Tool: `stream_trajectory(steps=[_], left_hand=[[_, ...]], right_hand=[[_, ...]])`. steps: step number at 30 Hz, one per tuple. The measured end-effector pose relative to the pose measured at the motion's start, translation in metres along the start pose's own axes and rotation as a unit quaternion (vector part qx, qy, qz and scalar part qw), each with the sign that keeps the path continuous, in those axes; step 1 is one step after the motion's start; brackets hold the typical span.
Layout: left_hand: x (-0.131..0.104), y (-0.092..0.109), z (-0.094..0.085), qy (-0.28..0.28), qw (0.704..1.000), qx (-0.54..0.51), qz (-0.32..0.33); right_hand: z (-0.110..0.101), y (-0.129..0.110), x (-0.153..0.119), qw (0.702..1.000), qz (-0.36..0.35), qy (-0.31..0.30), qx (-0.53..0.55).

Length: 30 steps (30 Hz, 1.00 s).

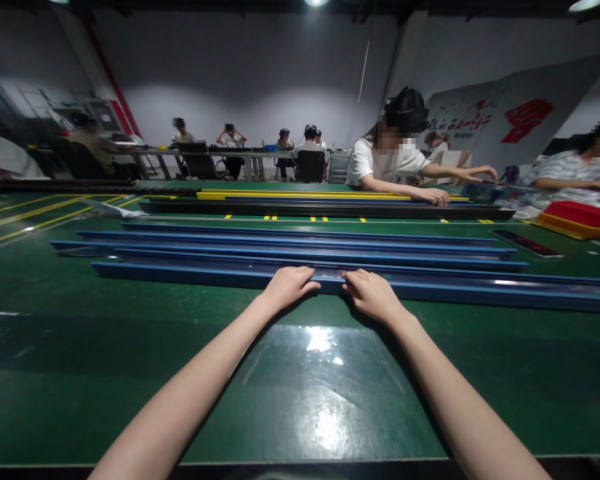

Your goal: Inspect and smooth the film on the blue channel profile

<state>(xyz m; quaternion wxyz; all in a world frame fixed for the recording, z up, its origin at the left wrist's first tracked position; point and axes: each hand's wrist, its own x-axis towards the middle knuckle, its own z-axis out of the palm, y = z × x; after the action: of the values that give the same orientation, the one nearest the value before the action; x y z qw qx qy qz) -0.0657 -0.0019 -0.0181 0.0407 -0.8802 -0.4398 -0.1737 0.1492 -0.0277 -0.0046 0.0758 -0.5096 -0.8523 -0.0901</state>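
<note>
Two hands (pixel 291 284) (pixel 373 293) touch one blue rail (pixel 330 285); three others (pixel 280 244) behind.

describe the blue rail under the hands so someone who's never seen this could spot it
A green table fills the foreground, with long blue rails lying across it. The nearest rail has the left hand and right hand on it. Unlike its neighbours, it runs off the picture's right edge.

table (pixel 130 347): front rail (pixel 180 272) | behind: other rails (pixel 230 241) | by right ends: phone (pixel 527 244) | farther right: bins (pixel 577 219)
</note>
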Motion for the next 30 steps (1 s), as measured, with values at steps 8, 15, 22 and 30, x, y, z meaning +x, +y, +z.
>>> stream_trajectory(steps=[8, 15, 22, 30], left_hand=[[0.0011, -0.0029, 0.0042, 0.001, 1.000, -0.005, 0.007], [0.0011, -0.0012, 0.0019, -0.008, 0.999, 0.017, 0.028], [0.0013, -0.0029, 0.0044, -0.007, 0.999, 0.031, 0.038], [0.0016, -0.0018, 0.0029, -0.011, 0.999, 0.032, 0.038]], right_hand=[[-0.0011, -0.0010, -0.0001, 1.000, 0.003, 0.002, -0.001], [-0.0020, -0.0017, -0.0002, 1.000, 0.003, 0.002, -0.005], [-0.0024, -0.0019, -0.0001, 1.000, 0.001, 0.000, -0.003], [-0.0035, -0.0027, -0.0002, 1.000, 0.006, -0.006, 0.001]])
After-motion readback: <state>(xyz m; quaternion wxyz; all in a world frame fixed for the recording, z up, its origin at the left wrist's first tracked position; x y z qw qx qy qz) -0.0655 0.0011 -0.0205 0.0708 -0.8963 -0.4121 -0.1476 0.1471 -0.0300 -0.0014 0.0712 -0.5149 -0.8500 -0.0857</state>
